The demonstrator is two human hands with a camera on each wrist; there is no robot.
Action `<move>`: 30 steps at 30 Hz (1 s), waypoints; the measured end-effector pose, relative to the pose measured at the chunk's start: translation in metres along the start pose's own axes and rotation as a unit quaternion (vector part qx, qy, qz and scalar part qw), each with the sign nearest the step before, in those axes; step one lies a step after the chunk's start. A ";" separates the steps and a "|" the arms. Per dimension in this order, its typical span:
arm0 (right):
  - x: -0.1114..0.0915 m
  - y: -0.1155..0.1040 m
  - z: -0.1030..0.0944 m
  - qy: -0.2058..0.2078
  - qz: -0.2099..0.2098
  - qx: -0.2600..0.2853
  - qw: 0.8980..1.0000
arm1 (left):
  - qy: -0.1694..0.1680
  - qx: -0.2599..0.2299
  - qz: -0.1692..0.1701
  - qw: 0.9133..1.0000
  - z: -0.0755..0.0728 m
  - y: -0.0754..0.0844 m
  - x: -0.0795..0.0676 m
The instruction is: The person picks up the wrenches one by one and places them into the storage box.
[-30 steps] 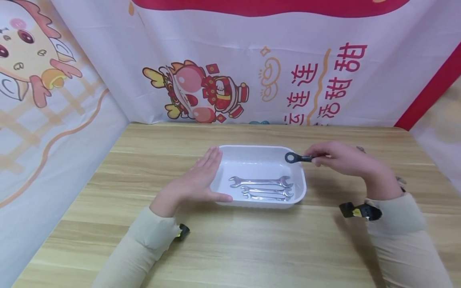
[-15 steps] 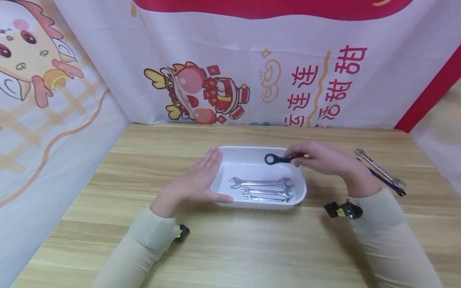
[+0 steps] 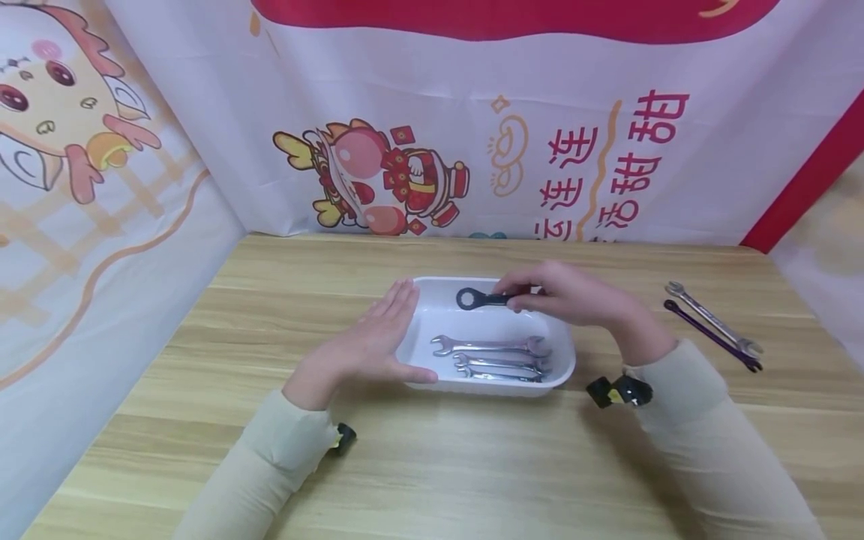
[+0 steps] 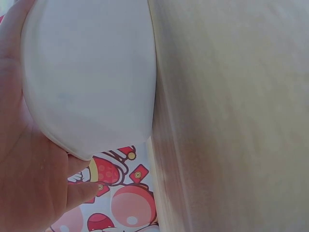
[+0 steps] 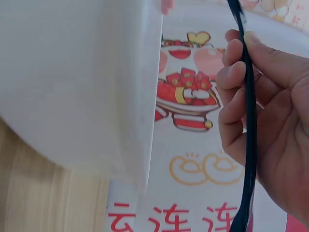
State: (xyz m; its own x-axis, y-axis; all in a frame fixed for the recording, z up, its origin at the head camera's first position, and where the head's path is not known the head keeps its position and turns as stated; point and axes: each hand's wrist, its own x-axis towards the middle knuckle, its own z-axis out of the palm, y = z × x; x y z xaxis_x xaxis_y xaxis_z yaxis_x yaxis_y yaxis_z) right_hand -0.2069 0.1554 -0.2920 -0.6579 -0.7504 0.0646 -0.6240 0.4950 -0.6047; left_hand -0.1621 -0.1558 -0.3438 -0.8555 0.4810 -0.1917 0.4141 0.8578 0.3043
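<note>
Pale wood-grain tabletop (image 3: 432, 465) is running back to a printed white cloth (image 3: 418, 67). Right hand (image 3: 560, 292) is gripping a black ring-ended metal wrench (image 3: 491, 299), fingers curled, thumb opposing; wrench is hanging over the far side of a white rectangular plastic tray (image 3: 432, 322). Left hand (image 3: 367, 341) is resting on the tray's left end, fingers straight, thumb spread. Three shiny silver open-ended wrenches (image 3: 496, 346) are lying in its near half. Right of it, a silver metal wrench (image 3: 713, 318) and slim dark-purple wrench (image 3: 712, 335) are lying side by side.
</note>
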 end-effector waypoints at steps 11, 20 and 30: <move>0.018 -0.012 0.004 -0.024 -0.042 0.038 0.998 | 0.002 0.002 -0.001 1.000 0.000 0.000 0.000; 0.033 -0.010 0.021 -0.029 -0.066 0.049 0.996 | 0.005 0.006 -0.001 1.000 0.001 0.000 0.000; 0.040 0.001 0.035 -0.035 -0.054 0.053 0.997 | 0.003 -0.001 -0.004 1.000 0.001 0.000 -0.001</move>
State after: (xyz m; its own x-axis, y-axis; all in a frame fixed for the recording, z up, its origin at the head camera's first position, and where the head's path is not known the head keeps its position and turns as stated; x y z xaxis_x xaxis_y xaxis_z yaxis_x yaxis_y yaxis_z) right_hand -0.2195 0.1107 -0.3177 -0.5563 -0.8272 0.0795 -0.6388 0.3645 -0.6775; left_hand -0.1611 -0.1557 -0.3447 -0.8602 0.4737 -0.1889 0.4075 0.8611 0.3040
